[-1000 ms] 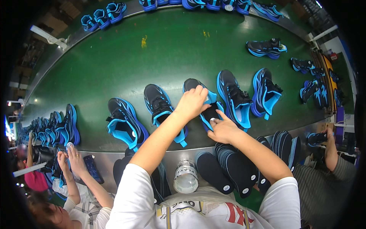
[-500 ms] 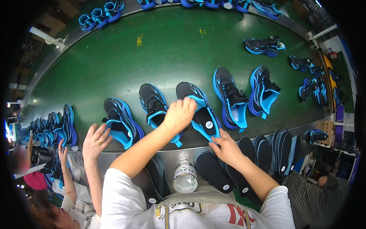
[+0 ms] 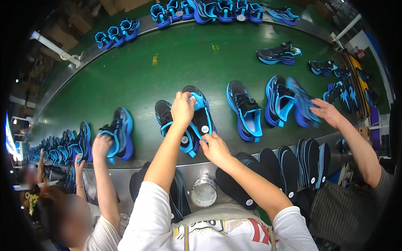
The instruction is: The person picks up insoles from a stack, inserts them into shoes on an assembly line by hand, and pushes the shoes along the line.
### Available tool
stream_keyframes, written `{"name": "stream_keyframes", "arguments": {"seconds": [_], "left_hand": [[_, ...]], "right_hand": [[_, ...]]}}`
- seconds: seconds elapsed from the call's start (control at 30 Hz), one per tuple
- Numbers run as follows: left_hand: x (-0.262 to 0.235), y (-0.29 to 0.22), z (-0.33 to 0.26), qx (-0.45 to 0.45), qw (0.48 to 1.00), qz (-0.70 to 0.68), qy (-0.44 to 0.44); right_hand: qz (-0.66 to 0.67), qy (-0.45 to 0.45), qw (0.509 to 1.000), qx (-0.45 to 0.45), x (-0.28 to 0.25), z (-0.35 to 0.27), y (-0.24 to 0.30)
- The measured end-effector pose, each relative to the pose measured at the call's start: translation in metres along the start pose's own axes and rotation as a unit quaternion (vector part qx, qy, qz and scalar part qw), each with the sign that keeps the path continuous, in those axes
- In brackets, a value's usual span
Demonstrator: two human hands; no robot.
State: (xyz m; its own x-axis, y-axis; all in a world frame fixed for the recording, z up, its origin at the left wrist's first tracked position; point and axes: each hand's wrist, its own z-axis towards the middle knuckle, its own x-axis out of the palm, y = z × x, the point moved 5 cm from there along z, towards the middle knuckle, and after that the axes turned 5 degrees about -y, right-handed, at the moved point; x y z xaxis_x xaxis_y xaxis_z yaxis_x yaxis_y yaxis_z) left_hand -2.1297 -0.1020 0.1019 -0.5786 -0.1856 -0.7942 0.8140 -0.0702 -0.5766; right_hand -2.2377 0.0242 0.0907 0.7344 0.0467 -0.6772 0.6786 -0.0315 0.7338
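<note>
Left hand [image 3: 183,109] leftward — bent over shoe [image 3: 201,103]

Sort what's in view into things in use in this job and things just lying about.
In use:
black-and-blue shoe, left hand and right hand at it
probably the black insoles stacked nearby

Seemingly lying about:
clear round container
lone shoe farther out on the green table

a shoe factory: matching sneakers [image 3: 243,100] line a green bench [image 3: 125,75], stacked insoles [image 3: 268,164] lie near, with co-workers [image 3: 341,209] left and right.
</note>
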Motion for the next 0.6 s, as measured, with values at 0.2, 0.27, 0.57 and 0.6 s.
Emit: {"name": "stream_keyframes", "arguments": {"seconds": [0.2,0.27,0.57,0.6], "left_hand": [[0.001,0.018,0.017,-0.047,0.996,-0.018,0.076],[-0.003,0.012,0.018,0.006,0.994,0.030,0.105],[-0.026,-0.017,-0.010,0.191,0.963,0.069,0.177],[-0.024,-0.016,-0.017,0.191,0.963,0.069,0.175]], "right_hand": [[-0.036,0.007,0.994,-0.103,-0.081,-0.061,0.001],[-0.091,-0.020,0.991,-0.095,-0.123,-0.089,-0.007],[-0.136,-0.006,0.982,0.132,-0.159,-0.221,-0.068],[-0.133,-0.013,0.981,0.140,-0.157,-0.225,-0.066]]}}
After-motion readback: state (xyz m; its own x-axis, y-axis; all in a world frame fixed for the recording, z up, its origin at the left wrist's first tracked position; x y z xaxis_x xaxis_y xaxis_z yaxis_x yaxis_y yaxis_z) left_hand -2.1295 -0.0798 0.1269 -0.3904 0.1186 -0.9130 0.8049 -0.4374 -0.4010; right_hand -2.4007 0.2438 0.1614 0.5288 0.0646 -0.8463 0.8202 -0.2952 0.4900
